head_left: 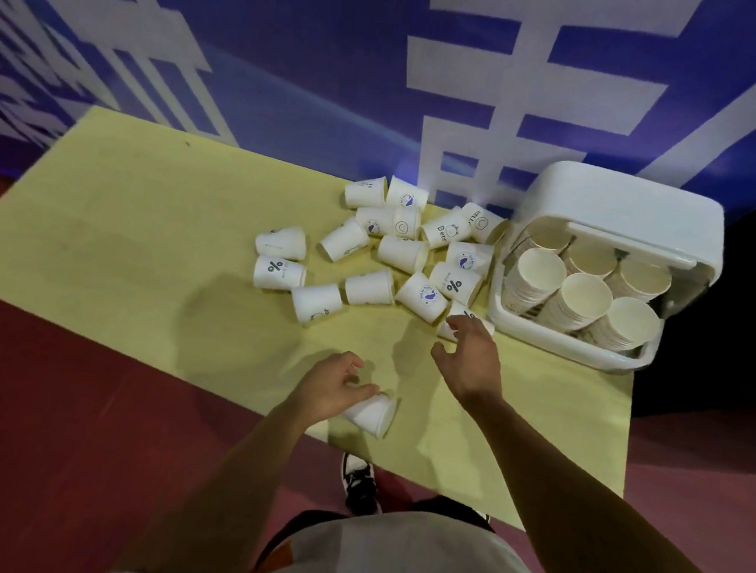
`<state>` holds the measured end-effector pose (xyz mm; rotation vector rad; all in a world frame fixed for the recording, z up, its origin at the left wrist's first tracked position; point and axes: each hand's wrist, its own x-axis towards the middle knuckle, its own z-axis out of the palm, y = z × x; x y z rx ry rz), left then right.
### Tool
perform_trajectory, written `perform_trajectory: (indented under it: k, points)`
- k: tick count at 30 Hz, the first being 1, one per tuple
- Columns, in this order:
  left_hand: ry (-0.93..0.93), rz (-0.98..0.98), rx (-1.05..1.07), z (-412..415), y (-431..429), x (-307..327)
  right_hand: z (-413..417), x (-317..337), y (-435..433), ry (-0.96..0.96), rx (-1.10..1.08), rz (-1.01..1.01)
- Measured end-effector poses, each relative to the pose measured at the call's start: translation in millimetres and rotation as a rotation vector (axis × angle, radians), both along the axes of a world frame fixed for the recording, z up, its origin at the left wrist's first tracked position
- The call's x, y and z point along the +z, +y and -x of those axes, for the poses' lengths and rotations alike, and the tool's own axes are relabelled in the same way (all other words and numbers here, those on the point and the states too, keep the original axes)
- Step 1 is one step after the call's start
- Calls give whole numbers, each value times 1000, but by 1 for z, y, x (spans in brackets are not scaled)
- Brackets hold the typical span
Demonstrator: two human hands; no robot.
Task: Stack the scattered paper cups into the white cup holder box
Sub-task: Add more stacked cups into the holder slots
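The left hand (pixel 335 385) gripped one paper cup (pixel 371 416) at the worktop's (pixel 144 220) near edge, where a slip could drop it. The right hand (pixel 468 356), spread open, reached toward another cup (pixel 467 318) beside the white cup holder box (pixel 625 207); a sweep might roll neighbours. About sixteen loose cups (pixel 369 287) lay scattered, and six stacks (pixel 585 297) stood in the box.

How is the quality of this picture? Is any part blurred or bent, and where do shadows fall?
Head view: the wall at upper left is smeared by blur, while the prints on the scattered cups stay readable. Head view: the wide lens bends the table edges. Head view: faint soft shadows lie on the table in front of the cups, and the corner right of the white box is almost black.
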<state>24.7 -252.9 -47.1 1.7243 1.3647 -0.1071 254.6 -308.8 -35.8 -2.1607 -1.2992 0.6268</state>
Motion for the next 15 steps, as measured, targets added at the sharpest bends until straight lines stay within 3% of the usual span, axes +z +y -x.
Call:
perform_trajectory:
  k: [10,15]
  points:
    - [-12,4,35,18,-20,-3,9,-6,11,2,66,64]
    - [38,-1,-67,20,-26,-8,7,-6,12,-33,109,83]
